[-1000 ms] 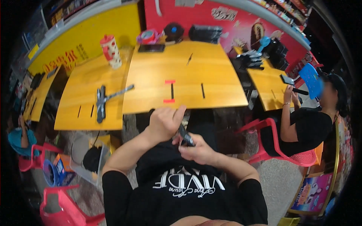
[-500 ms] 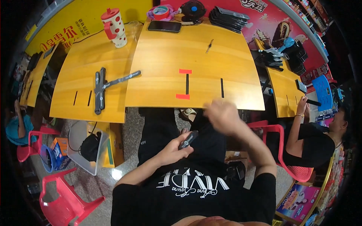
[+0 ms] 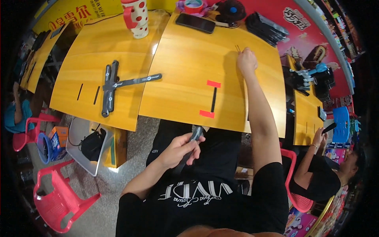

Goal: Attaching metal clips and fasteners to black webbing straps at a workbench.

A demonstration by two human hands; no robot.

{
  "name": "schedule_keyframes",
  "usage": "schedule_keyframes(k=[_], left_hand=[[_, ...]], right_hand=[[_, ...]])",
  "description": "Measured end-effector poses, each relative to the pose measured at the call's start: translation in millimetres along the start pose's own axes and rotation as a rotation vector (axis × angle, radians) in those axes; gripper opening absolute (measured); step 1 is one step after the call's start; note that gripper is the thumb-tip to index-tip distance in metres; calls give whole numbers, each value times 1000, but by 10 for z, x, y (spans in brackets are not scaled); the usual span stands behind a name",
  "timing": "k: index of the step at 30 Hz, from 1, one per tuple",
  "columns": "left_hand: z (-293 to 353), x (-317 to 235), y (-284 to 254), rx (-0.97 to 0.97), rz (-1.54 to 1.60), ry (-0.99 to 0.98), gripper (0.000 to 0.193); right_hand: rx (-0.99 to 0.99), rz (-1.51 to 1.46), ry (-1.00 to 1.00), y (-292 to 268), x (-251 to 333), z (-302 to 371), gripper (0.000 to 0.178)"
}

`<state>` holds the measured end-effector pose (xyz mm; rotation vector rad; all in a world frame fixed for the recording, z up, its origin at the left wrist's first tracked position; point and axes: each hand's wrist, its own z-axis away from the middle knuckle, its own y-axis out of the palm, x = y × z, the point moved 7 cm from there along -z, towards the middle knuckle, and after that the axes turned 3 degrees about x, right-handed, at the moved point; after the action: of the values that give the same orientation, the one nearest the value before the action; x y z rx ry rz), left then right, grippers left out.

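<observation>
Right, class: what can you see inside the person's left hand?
A dark, elongated object sticks out of the left hand toward the table edge; the gripped part is covered by the fingers.

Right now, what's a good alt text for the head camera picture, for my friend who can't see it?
A person's right hand stretches over a yellow wooden table to a small thin tool, while the left hand grips a dark object near the table's front edge. On another table to the left, dark strips lie crossed, with a spotted cup beyond.
</observation>
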<state>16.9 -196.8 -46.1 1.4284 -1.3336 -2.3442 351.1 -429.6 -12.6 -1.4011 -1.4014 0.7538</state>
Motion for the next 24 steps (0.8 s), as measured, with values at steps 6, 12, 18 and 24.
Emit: schedule_keyframes(k=[6,12,18,24], left_hand=[[-84,39,-25,55,202,-53,27],[-152,165,79,90,328,-83,31],[-164,323,342,155,336,-148,37],[-77,369,549,168,287,-148,37]], right_hand=[[-72,-582,3,-375,-83,479,12],[344,-1037,-150,-1198,88,2476,16],[136,-976,-331,-1591,249,3367,13],[-85,-687,-364,-1914,116,3543,14]])
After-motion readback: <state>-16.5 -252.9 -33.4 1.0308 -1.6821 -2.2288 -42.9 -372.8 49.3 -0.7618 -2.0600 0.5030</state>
